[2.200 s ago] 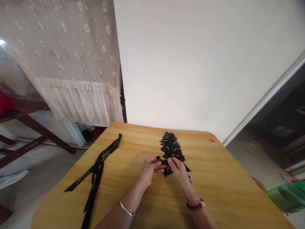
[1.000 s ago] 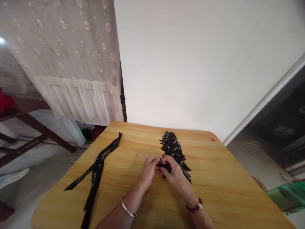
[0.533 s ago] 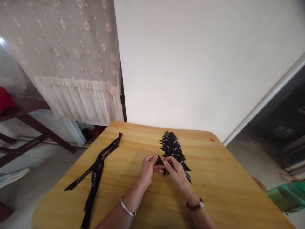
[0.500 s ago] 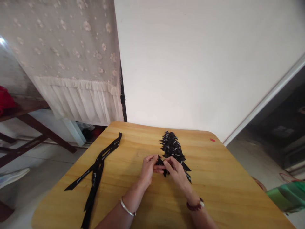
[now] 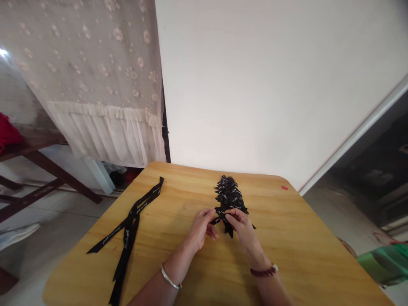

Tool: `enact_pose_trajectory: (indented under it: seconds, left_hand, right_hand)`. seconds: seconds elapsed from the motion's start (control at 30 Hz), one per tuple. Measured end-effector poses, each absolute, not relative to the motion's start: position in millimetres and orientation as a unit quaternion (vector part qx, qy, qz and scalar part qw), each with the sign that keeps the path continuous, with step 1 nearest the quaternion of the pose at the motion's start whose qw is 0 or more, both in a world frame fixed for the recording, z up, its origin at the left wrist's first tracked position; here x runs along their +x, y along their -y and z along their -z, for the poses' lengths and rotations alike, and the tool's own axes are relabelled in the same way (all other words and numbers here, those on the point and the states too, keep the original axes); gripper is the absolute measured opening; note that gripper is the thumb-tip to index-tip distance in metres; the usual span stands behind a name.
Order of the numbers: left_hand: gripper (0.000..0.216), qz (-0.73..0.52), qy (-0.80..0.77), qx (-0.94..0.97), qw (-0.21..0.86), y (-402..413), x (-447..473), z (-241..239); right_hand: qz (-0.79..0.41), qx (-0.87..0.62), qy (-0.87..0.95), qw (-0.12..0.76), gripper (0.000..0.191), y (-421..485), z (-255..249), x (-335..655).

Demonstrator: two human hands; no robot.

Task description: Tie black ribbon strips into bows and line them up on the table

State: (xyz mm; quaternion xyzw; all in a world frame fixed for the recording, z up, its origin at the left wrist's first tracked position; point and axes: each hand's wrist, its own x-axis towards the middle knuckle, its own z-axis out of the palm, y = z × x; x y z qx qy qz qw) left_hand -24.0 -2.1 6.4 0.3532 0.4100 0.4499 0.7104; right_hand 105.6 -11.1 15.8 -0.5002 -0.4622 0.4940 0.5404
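Between my hands is a black ribbon bow with white lettering, its tails hanging down in front. My left hand pinches the bow's left loop between thumb and forefinger, the other fingers curled below. On the opposite side, my right hand grips the right loop with thumb and fingers. Just beyond them, a row of black ribbon bows lies overlapped on the table, its near end partly hidden by my hands. Loose strips of black printed ribbon lie to the left, crossing one another.
The wooden table has rounded corners and meets a white wall. A small red object lies near its far right corner. A lace curtain hangs behind on the left; a dark wooden stand and a green bag-like item flank the table.
My hands have drawn slightly apart, and the bunched ribbon between them now shows as a spread bow with tails hanging. The row of bows and loose strips stay in place.
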Motion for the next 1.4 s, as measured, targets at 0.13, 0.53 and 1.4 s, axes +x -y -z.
enact_pose_trajectory:
  seconds: [0.13, 0.53, 1.4]
  left_hand:
    - [0.029, -0.446, -0.430, 0.389, 0.682, 2, -24, -5]
    - [0.021, -0.460, -0.423, 0.426, 0.654, 1, -23, -5]
    - [0.022, -0.420, -0.431, 0.438, 0.669, 0, -27, -6]
  right_hand:
    - [-0.486, -0.497, 0.463, 0.550, 0.021, 10, -12, 105]
    - [-0.491, -0.488, 0.510, 0.510, 0.024, 16, -21, 100]
    - [-0.492, -0.473, 0.414, 0.602, 0.023, 8, -13, 108]
